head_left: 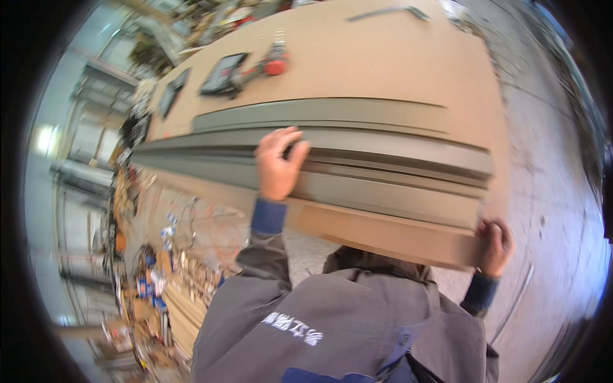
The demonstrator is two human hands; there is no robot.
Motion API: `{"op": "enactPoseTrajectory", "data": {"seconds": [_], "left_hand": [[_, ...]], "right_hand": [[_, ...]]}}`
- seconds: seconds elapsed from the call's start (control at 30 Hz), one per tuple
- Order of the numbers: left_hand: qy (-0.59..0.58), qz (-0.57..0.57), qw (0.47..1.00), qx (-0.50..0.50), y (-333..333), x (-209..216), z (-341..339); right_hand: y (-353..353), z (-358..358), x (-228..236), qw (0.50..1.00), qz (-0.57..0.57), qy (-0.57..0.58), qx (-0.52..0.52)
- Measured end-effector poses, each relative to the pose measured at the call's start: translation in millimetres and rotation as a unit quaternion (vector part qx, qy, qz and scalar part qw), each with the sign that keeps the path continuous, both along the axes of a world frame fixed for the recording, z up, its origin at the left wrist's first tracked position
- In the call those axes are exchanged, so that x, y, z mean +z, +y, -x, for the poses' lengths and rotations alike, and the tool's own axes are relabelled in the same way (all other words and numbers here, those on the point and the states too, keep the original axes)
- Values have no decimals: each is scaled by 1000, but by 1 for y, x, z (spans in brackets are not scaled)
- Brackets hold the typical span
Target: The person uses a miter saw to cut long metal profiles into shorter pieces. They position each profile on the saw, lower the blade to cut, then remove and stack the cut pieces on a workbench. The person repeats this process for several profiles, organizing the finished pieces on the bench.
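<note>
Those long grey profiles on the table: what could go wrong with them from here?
The long grey profiles lie close along the table's near edge, so a nudge toward the body might send one off. The left hand lies across them and could get nicked if their edges are sharp, which I can't tell. The right hand, beside their ends, might get pinched if they shift.

From my remote head view, I record both hands bare and set well apart. The left hand [280, 167] reaches forward, back uppermost, fingers bent at the tips, with a visible gap between thumb and forefinger. Its left forearm [263, 255] extends almost straight ahead. I note the right hand [495, 247] lower and farther out to the side, fingers curled; blur prevents me confirming its closure. The right wrist [483, 288] angles outward from the body.
</note>
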State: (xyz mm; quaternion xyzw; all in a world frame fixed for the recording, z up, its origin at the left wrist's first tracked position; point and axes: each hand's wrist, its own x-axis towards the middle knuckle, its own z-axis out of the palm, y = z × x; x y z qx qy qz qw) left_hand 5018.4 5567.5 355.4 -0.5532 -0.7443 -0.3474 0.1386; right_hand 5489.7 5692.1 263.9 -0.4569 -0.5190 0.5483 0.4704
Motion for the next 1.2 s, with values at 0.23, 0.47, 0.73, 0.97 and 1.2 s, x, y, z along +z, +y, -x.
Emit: {"op": "enactPoseTrajectory", "data": {"seconds": [0.23,0.47,0.73,0.97,1.2], "left_hand": [[-50,21,999,-8,-16,8,5],[-202,84,968,-126,-30,36,49],[15,157,982,-101,18,20,160],[3,227,960,-161,37,13,190],[37,210,965,-153,42,19,191]], "right_hand": [[1,-2,-13,998,-27,53,28],[5,-2,-16,999,0,44,-2],[17,-21,-38,999,-7,33,-27],[21,-31,-53,995,-13,56,-86],[31,-36,-53,982,7,-61,-179]]}}
